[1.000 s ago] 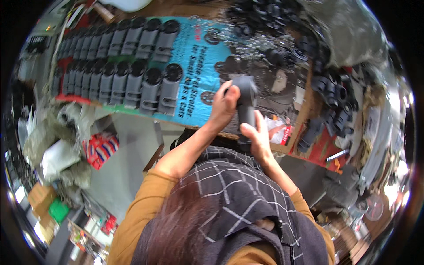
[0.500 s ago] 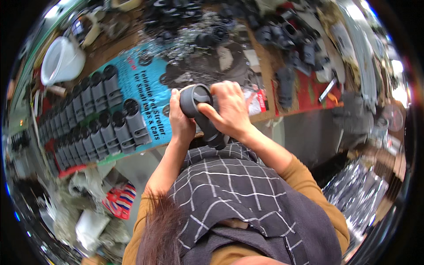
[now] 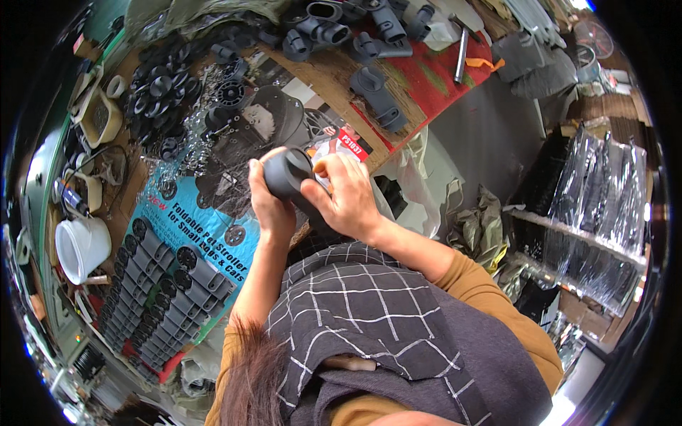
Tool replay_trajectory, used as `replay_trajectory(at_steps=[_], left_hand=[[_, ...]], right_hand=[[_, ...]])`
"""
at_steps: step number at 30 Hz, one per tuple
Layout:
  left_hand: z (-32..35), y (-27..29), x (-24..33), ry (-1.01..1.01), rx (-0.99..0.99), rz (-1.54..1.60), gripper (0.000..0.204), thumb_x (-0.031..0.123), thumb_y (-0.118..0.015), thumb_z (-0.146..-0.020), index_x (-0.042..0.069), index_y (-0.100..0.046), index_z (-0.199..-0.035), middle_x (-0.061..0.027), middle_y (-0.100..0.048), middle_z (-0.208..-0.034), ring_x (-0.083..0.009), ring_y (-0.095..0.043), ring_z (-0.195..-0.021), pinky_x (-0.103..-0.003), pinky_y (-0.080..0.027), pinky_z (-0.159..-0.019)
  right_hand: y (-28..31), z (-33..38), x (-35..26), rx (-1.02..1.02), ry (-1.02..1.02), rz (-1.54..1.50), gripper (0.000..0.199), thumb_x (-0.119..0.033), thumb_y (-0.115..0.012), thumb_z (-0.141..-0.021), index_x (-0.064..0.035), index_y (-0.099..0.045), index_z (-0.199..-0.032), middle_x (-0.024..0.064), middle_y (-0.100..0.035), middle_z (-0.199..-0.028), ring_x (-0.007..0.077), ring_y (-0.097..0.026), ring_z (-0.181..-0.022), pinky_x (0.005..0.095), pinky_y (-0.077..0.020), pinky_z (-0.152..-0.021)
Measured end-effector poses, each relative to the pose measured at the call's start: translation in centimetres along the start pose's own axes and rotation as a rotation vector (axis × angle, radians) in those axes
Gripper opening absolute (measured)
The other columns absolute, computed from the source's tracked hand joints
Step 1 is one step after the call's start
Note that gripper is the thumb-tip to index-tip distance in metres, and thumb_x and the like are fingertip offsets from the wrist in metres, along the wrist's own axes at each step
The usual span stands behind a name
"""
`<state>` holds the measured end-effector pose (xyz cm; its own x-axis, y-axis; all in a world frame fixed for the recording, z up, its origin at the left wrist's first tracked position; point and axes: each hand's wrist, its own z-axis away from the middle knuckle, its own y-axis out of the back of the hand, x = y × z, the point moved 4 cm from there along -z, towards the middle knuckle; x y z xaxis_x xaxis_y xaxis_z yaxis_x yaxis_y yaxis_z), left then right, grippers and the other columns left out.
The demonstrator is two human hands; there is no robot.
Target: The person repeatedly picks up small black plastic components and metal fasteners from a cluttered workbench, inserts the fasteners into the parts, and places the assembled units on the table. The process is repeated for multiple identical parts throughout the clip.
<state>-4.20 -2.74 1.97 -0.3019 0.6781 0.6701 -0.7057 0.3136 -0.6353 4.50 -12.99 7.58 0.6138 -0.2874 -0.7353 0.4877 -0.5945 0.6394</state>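
Observation:
A dark grey plastic part with a round, drum-like head [image 3: 282, 175] is held up in front of my apron. Around the head's left side wraps my left hand [image 3: 271, 209], its fingers mostly hidden behind. My right hand [image 3: 347, 197] closes on the right side of the same part, with thumb and bent fingers at the round end. The part's lower body runs down beneath my right palm, partly hidden. Beyond my hands lies a small heap of shiny metal pieces [image 3: 202, 124] on the printed sheet, too small to name.
Rows of similar grey parts [image 3: 163, 298] stand on a blue printed cardboard sheet [image 3: 213, 234] at left. A white bucket [image 3: 82, 248] is behind them. Black knobs [image 3: 160, 89] pile up at the far left. Grey fittings [image 3: 376, 96] and a hammer [image 3: 462, 53] lie far right.
My view has swung to the right, so the bench appears turned and more of its right end shows. Both hands still hold the grey part, now tilted a little differently.

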Motion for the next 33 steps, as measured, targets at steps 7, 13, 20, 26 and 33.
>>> replay_trajectory(at_steps=[7, 13, 20, 26, 33], left_hand=[[-3.6, -1.4, -2.5, 0.399, 0.069, 0.121, 0.056, 0.054, -0.036, -0.096, 0.006, -0.065, -0.097, -0.0042, -0.068, -0.090, -0.0187, -0.063, -0.085, -0.032, -0.048, -0.083], [-3.1, -4.4, -1.5, 0.114, -0.236, -0.371, 0.065, 0.034, -0.065, -0.086, 0.011, -0.034, -0.137, -0.0078, -0.053, -0.120, -0.0179, -0.057, -0.101, -0.035, -0.045, -0.091], [-4.2, -5.2, -1.1, -0.068, -0.122, -0.626, 0.082, 0.000, -0.078, -0.069, 0.013, -0.029, -0.134, -0.0082, -0.054, -0.109, -0.0166, -0.058, -0.094, -0.031, -0.050, -0.082], [-5.7, -4.5, -1.9, -0.108, -0.114, -0.822, 0.084, 0.004, -0.080, -0.066, 0.011, -0.031, -0.134, -0.0089, -0.054, -0.110, -0.0179, -0.056, -0.099, -0.032, -0.048, -0.086], [-6.0, -5.2, -4.4, -0.037, -0.142, -0.909, 0.080, 0.013, -0.079, -0.071, 0.008, -0.030, -0.134, -0.0139, -0.046, -0.118, -0.0232, -0.051, -0.107, -0.037, -0.043, -0.093]], right_hand=[[-0.1, 3.5, 1.6, -0.065, -0.236, -0.149, 0.080, -0.022, -0.076, -0.072, 0.0016, -0.034, -0.136, 0.0258, -0.051, -0.122, 0.0411, -0.053, -0.113, 0.0438, -0.0424, -0.096], [0.5, 2.3, 5.4, -0.210, -0.652, -1.039, 0.046, -0.025, -0.068, -0.078, 0.0027, -0.059, -0.114, 0.0100, -0.064, -0.099, 0.0135, -0.059, -0.092, 0.0292, -0.0483, -0.082], [3.3, -5.5, 16.3, 0.438, -0.203, 0.613, 0.059, -0.035, -0.072, -0.075, -0.0059, -0.052, -0.122, 0.0170, -0.054, -0.119, 0.0348, -0.049, -0.112, 0.0473, -0.0384, -0.095], [2.9, -5.4, 20.9, 0.017, -0.649, -0.066, 0.051, -0.022, -0.071, -0.072, 0.0027, -0.053, -0.114, 0.0139, -0.060, -0.098, 0.0229, -0.059, -0.086, 0.0364, -0.0494, -0.079], [2.4, 2.5, 10.5, -0.050, -0.773, -1.574, 0.049, -0.028, -0.050, -0.083, -0.0005, -0.049, -0.124, 0.0095, -0.059, -0.111, 0.0184, -0.059, -0.103, 0.0366, -0.0485, -0.092]])
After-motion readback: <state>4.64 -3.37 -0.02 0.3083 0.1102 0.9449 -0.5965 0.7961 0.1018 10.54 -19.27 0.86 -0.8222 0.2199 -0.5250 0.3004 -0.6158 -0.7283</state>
